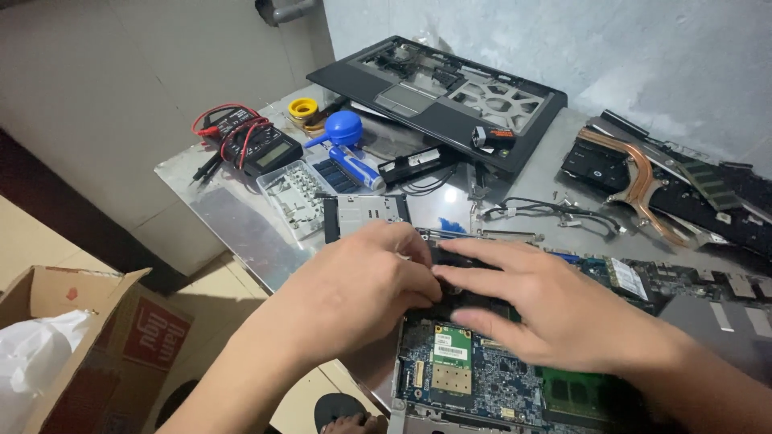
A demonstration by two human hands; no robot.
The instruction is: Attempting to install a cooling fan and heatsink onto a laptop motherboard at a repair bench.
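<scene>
Both hands, left hand (pixel 358 285) and right hand (pixel 555 309), press with curled fingers on a dark component (pixel 470 299), possibly a fan, seated on the blue circuit board (pixel 474 374) at the desk's (pixel 241 225) near edge. Whether either actually grips it cannot be told. Uneven prying could crack the board. The multimeter (pixel 257 145) lies at the far-left corner.

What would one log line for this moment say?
left hand and right hand: both on black part | under them: blue laptop circuit board | surface: metal table
</scene>
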